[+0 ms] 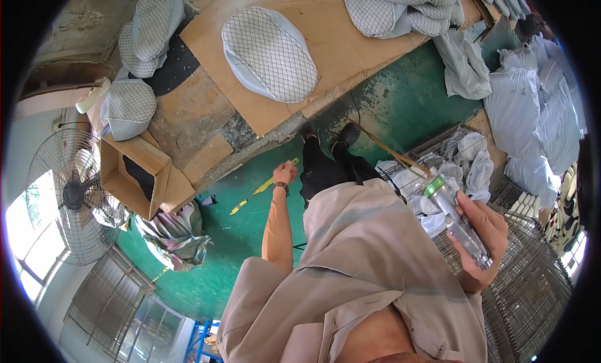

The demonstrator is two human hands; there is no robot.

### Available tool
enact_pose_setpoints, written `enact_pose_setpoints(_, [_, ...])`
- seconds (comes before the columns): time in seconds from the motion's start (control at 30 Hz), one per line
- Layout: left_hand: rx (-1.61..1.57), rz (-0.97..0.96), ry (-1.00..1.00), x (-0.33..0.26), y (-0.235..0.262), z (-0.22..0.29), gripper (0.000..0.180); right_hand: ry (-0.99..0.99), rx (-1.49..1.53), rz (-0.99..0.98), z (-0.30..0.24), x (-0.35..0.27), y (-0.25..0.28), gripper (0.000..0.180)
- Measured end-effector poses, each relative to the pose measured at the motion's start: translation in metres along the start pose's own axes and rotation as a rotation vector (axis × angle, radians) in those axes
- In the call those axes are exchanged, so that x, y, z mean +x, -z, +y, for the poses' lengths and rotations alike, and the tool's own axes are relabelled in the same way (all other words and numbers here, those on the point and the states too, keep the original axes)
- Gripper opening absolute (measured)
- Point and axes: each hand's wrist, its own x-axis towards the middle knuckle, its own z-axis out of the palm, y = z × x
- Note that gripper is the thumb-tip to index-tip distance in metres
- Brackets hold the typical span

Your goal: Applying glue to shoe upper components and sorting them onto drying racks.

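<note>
In my right hand, raised at chest height on the right, is a silver cylindrical hand tool with a green collar at its far end. The fingers wrap round its body. An orange-brown hose or strap runs from near that end toward the floor by my shoe; whether it joins the tool I cannot tell. My left hand, a dark band on its wrist, hangs beside my leg with curled fingers; anything inside them is hidden. On the cardboard-covered table ahead lies an oval, padded white piece with a dark diamond grid.
More grid-patterned padded pieces pile up at the table's far right and far left. A cardboard box and a large fan stand left. To the right are a wire rack, white shoe-like items and stuffed white sacks.
</note>
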Motion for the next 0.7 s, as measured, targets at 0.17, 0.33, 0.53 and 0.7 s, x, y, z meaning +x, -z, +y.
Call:
enact_pose_setpoints(0.17, [0.027, 0.01, 0.01, -0.01, -0.012, 0.002, 0.036, -0.007, 0.078, -0.06, 0.016, -0.012, 0.01, 0.053])
enact_pose_setpoints(0.33, [-0.022, 0.05, -0.078, -0.018, -0.024, 0.018, 0.034, -0.023, 0.05, -0.083, 0.024, -0.016, 0.019, 0.055])
enact_pose_setpoints(0.53, [-0.375, 0.077, -0.323, -0.027, -0.036, 0.095, 0.029, 0.009, 0.105, -0.157, 0.041, -0.023, 0.03, 0.057])
enact_pose_setpoints(0.7, [-0.527, 0.182, -0.534, -0.032, -0.047, 0.179, 0.03, -0.088, 0.011, -0.05, 0.037, -0.02, 0.033, 0.058])
